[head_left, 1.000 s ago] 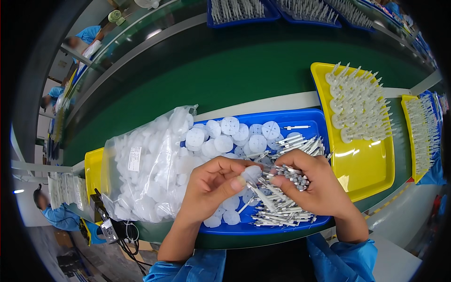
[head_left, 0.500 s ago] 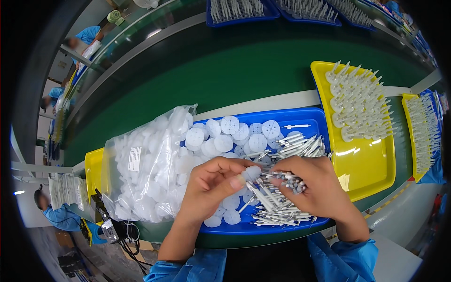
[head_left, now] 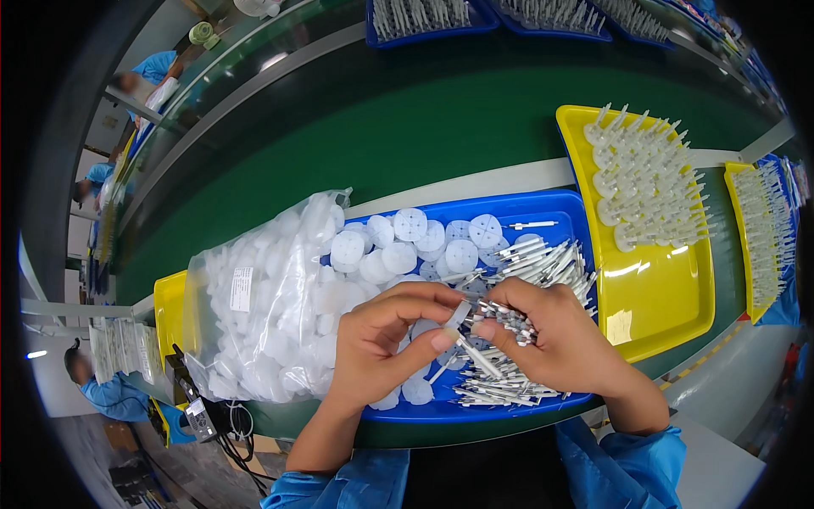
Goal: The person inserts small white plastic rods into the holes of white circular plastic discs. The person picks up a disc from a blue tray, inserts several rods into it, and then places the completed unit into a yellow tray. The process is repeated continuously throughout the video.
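Note:
Over the blue tray (head_left: pixel 543 204), my left hand (head_left: pixel 381 343) pinches a translucent white plastic disc (head_left: pixel 459 316) between thumb and fingertips, its edge tilted toward me. A slim white rod slants down just below the disc; whether it is attached, I cannot tell. My right hand (head_left: pixel 560 335) is closed round a bundle of thin white rods with grey ends (head_left: pixel 507 321), and its fingertips meet the disc. Loose rods (head_left: pixel 509 388) lie heaped in the tray's right part. Loose discs (head_left: pixel 398 256) with small holes are spread over its left part.
A clear bag full of discs (head_left: pixel 284 331) lies on the tray's left side. At the right, a yellow tray (head_left: pixel 670 314) holds rows of discs with upright rods. More filled trays stand at the far edge (head_left: pixel 424 38) and far right. A black adapter with cables (head_left: pixel 202 417) hangs at lower left.
The disc between my hands has turned from nearly face-on to edge-on. My right hand with its bundle has shifted slightly left, toward the left fingertips.

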